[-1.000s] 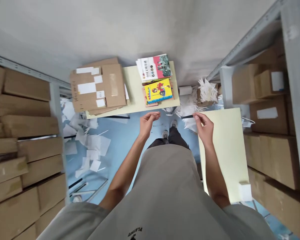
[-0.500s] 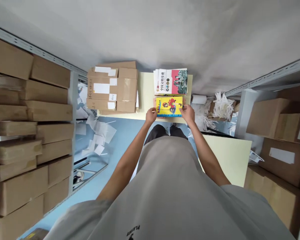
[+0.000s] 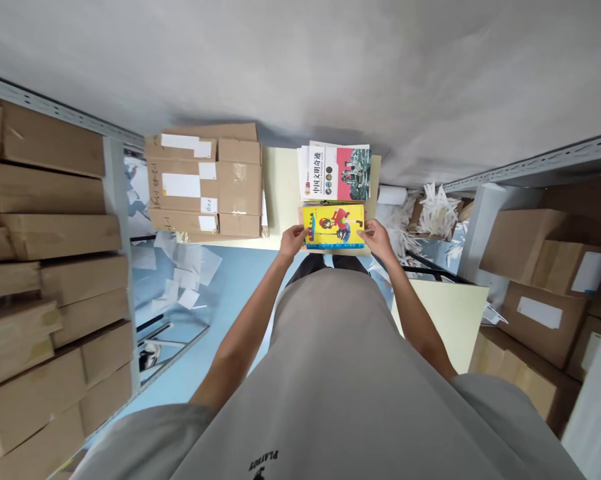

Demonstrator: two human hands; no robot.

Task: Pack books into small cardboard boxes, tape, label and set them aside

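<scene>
Between my two hands is a yellow picture book (image 3: 333, 225) with a blue strip along its near edge and a cartoon figure in red on the cover. My left hand (image 3: 293, 241) grips its left edge, thumb on top. Its right edge is pinched by my right hand (image 3: 376, 239). Just beyond lies a stack of books (image 3: 336, 173), the top one white and pink with Chinese lettering and a picture. What lies directly under the yellow book is mostly hidden; a pinkish edge peeks out at its left.
Taped cardboard boxes (image 3: 207, 180) with white labels stand on the pale yellow table (image 3: 280, 180) at left. Boxes (image 3: 80, 240) fill the left shelf, and more boxes (image 3: 525, 247) the right one. Loose papers (image 3: 185, 270) litter the blue floor. Shredded paper (image 3: 437, 210) and a white roll (image 3: 393, 195) lie right.
The camera view has shifted, so the table and boxes appear further left and slightly lower. The yellow book stays between both hands, its near edge now looking slightly nearer my body.
</scene>
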